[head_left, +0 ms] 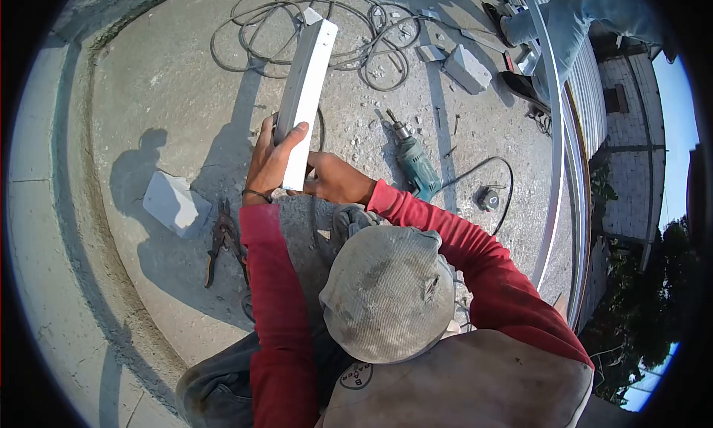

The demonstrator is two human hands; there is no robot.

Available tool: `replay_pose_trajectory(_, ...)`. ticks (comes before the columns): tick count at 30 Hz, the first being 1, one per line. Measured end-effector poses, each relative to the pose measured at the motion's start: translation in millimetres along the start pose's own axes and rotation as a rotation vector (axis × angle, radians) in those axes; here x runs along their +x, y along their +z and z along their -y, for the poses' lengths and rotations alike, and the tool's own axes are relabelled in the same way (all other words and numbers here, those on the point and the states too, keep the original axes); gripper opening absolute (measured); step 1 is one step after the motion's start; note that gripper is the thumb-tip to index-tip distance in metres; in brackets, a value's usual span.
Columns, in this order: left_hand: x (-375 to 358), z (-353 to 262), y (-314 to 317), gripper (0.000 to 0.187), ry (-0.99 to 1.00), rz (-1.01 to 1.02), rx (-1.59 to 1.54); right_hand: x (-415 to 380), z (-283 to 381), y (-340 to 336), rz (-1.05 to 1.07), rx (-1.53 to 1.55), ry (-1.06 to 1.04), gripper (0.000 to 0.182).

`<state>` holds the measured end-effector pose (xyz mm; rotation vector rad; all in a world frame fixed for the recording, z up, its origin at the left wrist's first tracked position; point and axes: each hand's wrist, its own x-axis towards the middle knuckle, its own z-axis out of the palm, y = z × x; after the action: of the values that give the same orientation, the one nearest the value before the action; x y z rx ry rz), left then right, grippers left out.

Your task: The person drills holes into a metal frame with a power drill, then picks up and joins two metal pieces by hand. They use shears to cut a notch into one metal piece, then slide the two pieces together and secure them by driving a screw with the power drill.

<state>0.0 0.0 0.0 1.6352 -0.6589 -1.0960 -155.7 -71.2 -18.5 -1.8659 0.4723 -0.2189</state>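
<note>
My left hand (pixel 272 160) is wrapped round a long white metal profile (pixel 313 79), its thumb lying on the bright face. The profile is tilted up and away over the concrete floor. At its near end my right hand (pixel 334 177) has its fingers curled against the edge; whether a small part is also between them is hidden. To the right a green power drill (pixel 417 160) lies on its side with a bit in the chuck. Snips with dark and orange handles (pixel 221 238) lie left of my knees.
Coiled cable (pixel 386 56) spreads across the far floor among rubble. Broken white blocks lie at left (pixel 177 203) and far right (pixel 468 69). Loose screws (pixel 456 123) and a dark round object (pixel 488 198) are near the drill. Another person's legs (pixel 557 41) stand beyond a long metal rail (pixel 558 168).
</note>
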Motion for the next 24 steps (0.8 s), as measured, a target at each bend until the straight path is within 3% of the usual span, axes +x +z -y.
replay_pose_trajectory(2, 0.4, 2.7, -2.0, 0.075, 0.032, -0.030, 0.030, -1.6, -2.7, 2.5, 0.146, -0.005, -0.045, 0.031)
replay_pose_trajectory(5, -5.5, 8.4, 11.0, 0.073, 0.030, -0.029, -0.042, -15.2, -3.2, -13.9, 0.202, -0.168, 0.071, 0.024)
replay_pose_trajectory(6, -2.3, 8.8, 12.5, 0.073, 0.038, -0.033, -0.041, -17.3, -2.8, -16.9, 0.074, -0.306, -0.051, 0.020)
replay_pose_trajectory(9, -2.3, 6.9, 15.2, 0.070, 0.061, 0.005, -0.236, -19.7, 3.5, -46.3, 0.034, -0.463, -0.089, 0.019)
replay_pose_trajectory(11, 2.1, 6.7, 21.3, 0.069, 0.115, -0.101, -0.372, -23.8, 6.7, -61.8, 0.189, 0.002, 0.113, 0.020)
replay_pose_trajectory(12, 6.1, 9.7, 19.9, 0.056, 0.082, -0.090, -0.408, -23.1, 16.3, -67.1, 0.277, 0.062, 0.197, 0.019)
replay_pose_trajectory(16, 12.8, 19.4, 12.2, 0.062, 0.102, 0.120, -0.603, -26.3, 6.2, -75.4, 0.326, -0.094, 0.096, 0.018)
replay_pose_trajectory(18, 5.3, 14.2, 5.1, 0.065, 0.075, 0.203, -0.722, -33.6, -13.2, -95.5, 0.102, -0.147, 0.196, 0.020)
replay_pose_trajectory(20, -2.9, 8.2, -2.6, 0.075, 0.077, 0.343, -0.900, -41.7, -12.7, -122.0, -0.115, -0.711, 0.450, 0.022)
replay_pose_trajectory(21, -6.0, 7.7, -3.8, 0.075, 0.084, 0.337, -0.901, -47.7, -15.9, -128.3, -0.112, -0.714, 0.442, 0.022)
replay_pose_trajectory(23, -7.8, 5.9, -4.3, 0.072, 0.138, 0.463, -0.982, -54.4, -25.2, -136.8, -0.504, -1.094, 0.252, 0.033)
replay_pose_trajectory(24, -5.6, 5.1, -5.8, 0.073, 0.147, 0.498, -0.937, -43.7, -12.1, -137.7, -0.549, -0.906, 0.083, 0.035)
